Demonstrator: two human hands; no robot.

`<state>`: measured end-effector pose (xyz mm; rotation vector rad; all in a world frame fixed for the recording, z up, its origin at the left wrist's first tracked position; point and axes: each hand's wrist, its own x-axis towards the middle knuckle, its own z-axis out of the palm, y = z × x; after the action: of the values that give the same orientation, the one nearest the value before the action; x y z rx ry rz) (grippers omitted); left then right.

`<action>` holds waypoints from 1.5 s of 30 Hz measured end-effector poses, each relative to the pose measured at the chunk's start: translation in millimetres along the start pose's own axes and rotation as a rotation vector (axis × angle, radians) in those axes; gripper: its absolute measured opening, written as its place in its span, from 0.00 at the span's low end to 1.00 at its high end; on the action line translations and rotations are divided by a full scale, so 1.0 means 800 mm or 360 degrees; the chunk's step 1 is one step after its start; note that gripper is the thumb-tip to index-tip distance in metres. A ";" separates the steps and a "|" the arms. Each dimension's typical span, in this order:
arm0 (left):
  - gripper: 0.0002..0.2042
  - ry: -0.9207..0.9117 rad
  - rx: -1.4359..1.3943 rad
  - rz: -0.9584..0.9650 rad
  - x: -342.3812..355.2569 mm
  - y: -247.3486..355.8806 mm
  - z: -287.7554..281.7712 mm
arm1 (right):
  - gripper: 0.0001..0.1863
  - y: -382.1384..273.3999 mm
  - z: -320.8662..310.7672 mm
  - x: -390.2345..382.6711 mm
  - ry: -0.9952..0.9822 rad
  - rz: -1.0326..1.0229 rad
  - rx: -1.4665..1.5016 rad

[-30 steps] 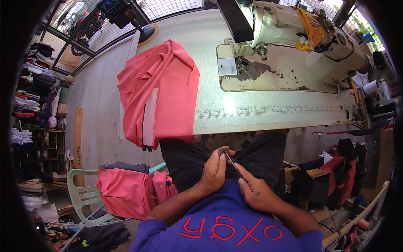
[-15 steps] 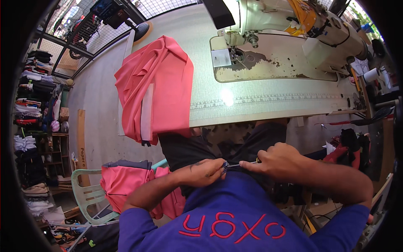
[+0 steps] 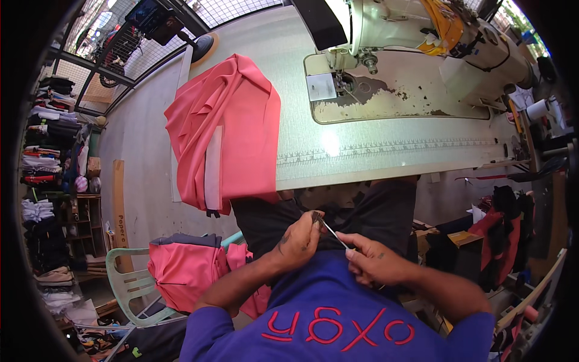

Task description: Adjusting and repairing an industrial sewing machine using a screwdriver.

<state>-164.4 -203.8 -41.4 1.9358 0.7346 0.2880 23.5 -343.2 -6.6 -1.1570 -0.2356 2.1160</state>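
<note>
Here we are, tool (image 3: 335,233) lined up on the small dark part (image 3: 318,218), and that much is done: both are in hand, tip meeting work, though whether it truly touches is too small to tell. The job looks unfinished, I'd judge, as neither is set down; the pink cloth (image 3: 250,136), at eleven o'clock, and the machine (image 3: 395,30), at one, have no hand on them. The left hand (image 3: 298,242) is closed, pinching the part at its fingertips, one o'clock from the palm. The right hand (image 3: 375,260) grips the tool, its shaft pointing to ten o'clock, straight at the part just beyond the fingers.
</note>
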 end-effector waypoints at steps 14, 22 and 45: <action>0.16 -0.0193 0.0204 -0.0078 -0.006 -0.001 -0.008 | 0.22 -0.038 0.001 -0.002 0.0152 -0.0350 -0.1639; 0.20 -0.0110 0.0231 0.0173 0.003 0.018 -0.020 | 0.22 -0.036 0.007 -0.015 0.0320 -0.0731 -0.1528; 0.20 0.0241 0.0313 0.0924 0.022 -0.003 -0.017 | 0.24 -0.004 0.001 -0.018 -0.0562 -0.0134 0.0643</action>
<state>-158.5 -182.5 -39.0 2.3080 0.2836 0.7454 29.4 -349.8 5.3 -0.5306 -0.0107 2.1527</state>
